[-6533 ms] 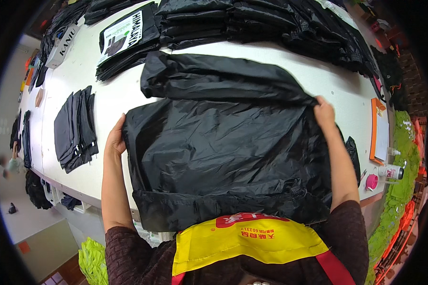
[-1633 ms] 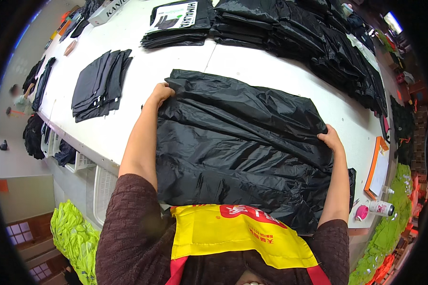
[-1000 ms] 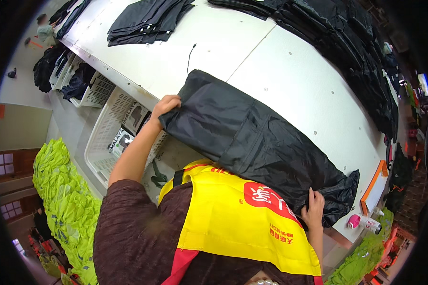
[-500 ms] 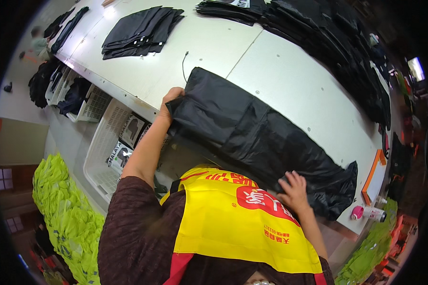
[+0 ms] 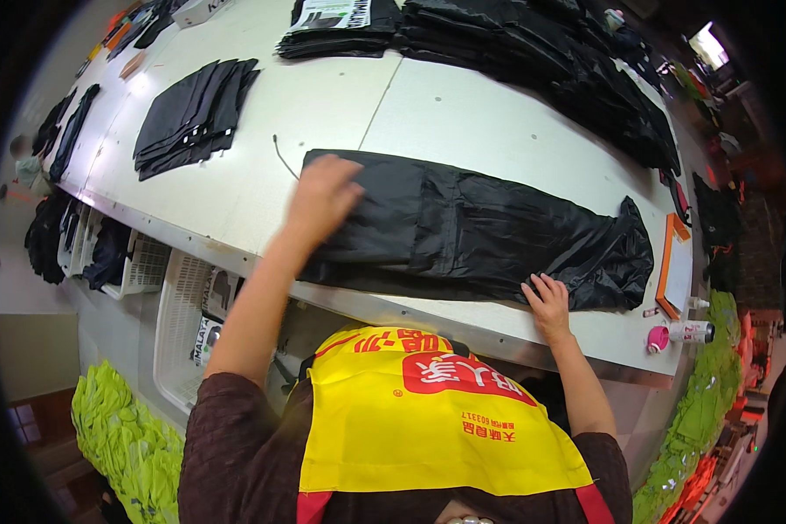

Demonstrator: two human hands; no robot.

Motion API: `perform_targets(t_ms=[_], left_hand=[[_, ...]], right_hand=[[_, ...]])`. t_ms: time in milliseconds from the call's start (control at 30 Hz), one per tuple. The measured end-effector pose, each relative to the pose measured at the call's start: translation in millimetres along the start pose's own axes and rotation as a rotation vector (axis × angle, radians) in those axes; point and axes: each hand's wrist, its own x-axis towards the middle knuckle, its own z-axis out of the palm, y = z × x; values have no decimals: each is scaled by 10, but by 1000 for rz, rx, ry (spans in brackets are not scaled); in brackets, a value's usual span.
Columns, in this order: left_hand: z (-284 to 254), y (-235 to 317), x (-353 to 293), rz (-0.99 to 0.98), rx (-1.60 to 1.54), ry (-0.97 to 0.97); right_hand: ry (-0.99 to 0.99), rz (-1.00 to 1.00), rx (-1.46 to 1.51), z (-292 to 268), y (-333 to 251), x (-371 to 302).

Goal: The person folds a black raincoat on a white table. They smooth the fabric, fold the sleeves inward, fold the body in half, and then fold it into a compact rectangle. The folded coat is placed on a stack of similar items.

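A long black garment (image 5: 506, 218), smooth and shiny like folded trousers, lies lengthwise across the white table in front of me. At its left end my left hand (image 5: 321, 199) rests on top, fingers stretched out and slightly blurred. My right hand (image 5: 548, 306) touches its near edge toward the right, fingers apart and holding nothing. The right end of the cloth (image 5: 633, 253) is bunched and wrinkled. A thin dark cord (image 5: 281, 155) sticks up from the table just beyond the left hand.
Folded black garments (image 5: 196, 118) lie at the far left, with larger black stacks (image 5: 533, 65) along the back. An orange-edged board (image 5: 672, 266) and a white bottle (image 5: 694, 331) stand at the right edge. A white basket (image 5: 176, 323) with packages sits below the table, near a lime-green cloth heap (image 5: 127, 437).
My left hand has let go of the garment's left edge and moved onto its top. The garment lies flatter and farther onto the table. The whole view has shifted.
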Motion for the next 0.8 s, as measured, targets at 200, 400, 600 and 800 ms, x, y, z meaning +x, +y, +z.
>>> perform_targets(t_ms=[200,400,600,800], left_hand=[[792,-41,-552,87,191,-68],[591,-286,-489,-158,90,175],[318,-587,-572,-800,-123,-224],[235,-911,-554,-1106,-898,-488]], right_hand=[[-438,208,-19,-254,-273,270],[-83,94,247,-498,-857,1622],[-288,-195,264,268,-1223,1920],[-412,-301,351,217,-1155,1968]])
